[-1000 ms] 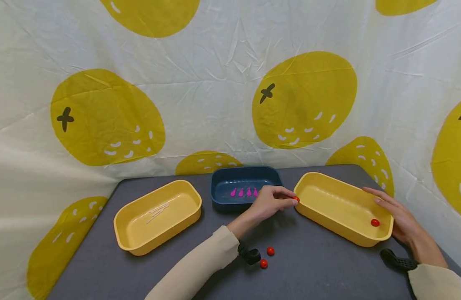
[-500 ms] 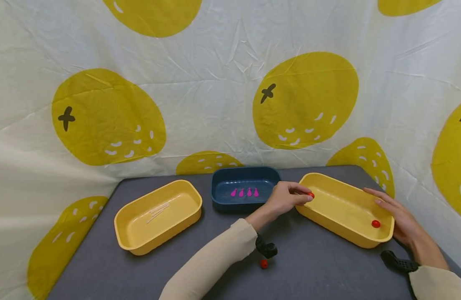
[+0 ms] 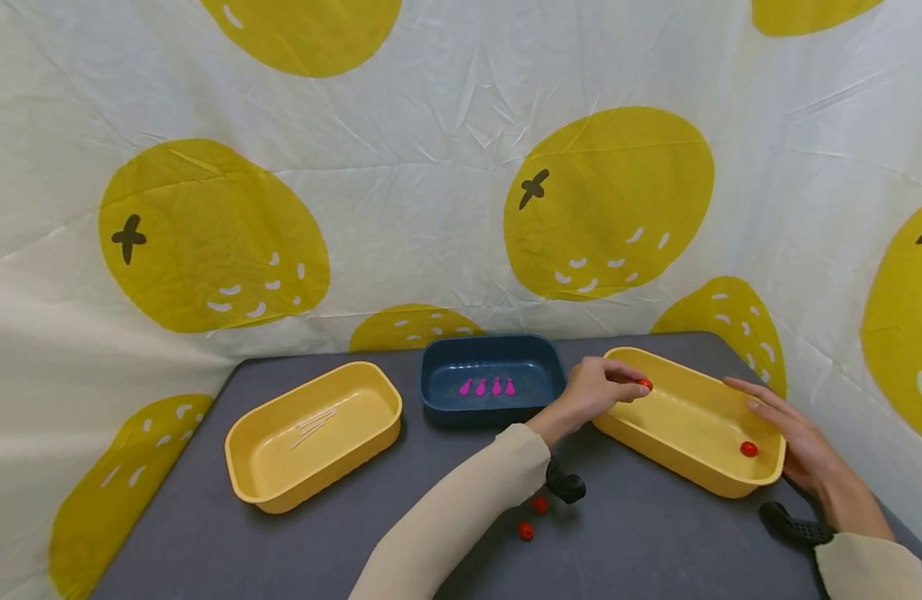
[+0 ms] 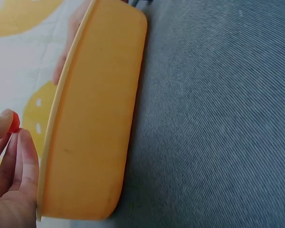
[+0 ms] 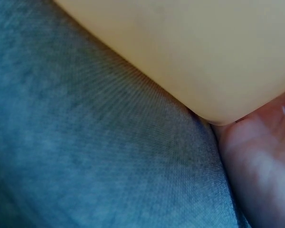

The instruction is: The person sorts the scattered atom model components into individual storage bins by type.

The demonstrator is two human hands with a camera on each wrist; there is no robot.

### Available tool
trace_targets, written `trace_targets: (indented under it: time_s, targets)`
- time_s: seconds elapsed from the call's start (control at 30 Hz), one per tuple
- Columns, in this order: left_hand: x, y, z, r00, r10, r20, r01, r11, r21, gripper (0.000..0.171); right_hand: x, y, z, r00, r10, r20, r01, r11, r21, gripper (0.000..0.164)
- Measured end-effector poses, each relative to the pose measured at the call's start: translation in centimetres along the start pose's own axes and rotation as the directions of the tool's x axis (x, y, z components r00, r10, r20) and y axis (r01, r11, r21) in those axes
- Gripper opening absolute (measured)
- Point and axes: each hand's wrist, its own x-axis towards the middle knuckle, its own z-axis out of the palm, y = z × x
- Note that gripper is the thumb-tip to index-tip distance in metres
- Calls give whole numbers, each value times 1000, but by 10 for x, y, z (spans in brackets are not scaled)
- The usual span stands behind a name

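Note:
My left hand (image 3: 598, 390) reaches over the near left rim of the right yellow bin (image 3: 674, 467). Between thumb and fingertips it pinches a small red ball (image 3: 646, 385), held above the bin's inside; in the left wrist view this ball (image 4: 14, 122) shows at the thumb tip. Another red ball (image 3: 749, 449) lies inside the bin near its right end. My right hand (image 3: 802, 437) rests along the outside of that end, fingers fairly straight at the rim. In the right wrist view, part of the palm (image 5: 261, 166) lies beside the bin's bottom corner.
Two loose red balls, one nearer (image 3: 525, 531) and one farther (image 3: 540, 505), lie on the dark table under my left forearm. A blue bin (image 3: 491, 412) holds several pink pieces (image 3: 496, 387). The left yellow bin (image 3: 281, 496) holds several thin pale sticks (image 3: 311, 427).
My left hand has moved right with the red ball, from outside the right yellow bin's left rim to over its inside. My right hand has stayed at the bin's right end.

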Motion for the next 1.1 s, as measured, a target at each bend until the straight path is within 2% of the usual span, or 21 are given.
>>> trace_targets:
  time_s: [0.17,0.4,0.57,0.77,0.97,1.1]
  targets:
    - [7,4,10,1000,-24,2,24,999,25,8,0,-1,0,1000,2,-5,-2,1000,8,56]
    - [17,6,16,997,-43,68,44,999,-2,6,-2,0,1,999,17,-31,-17,1000,5,55]
    - [25,7,17,991,-50,122,47,999,27,6,-2,-1,2,999,14,-37,-14,1000,-13,55]
    - [30,8,14,988,-67,137,62,997,42,7,3,-5,3,997,30,-66,-33,998,-49,53]
    - [34,7,17,983,-48,175,35,996,77,8,3,-4,3,996,47,-80,-52,997,-57,52]
    - [36,5,24,974,-23,223,-3,993,119,10,-1,-3,2,998,36,-56,-38,999,-26,54]
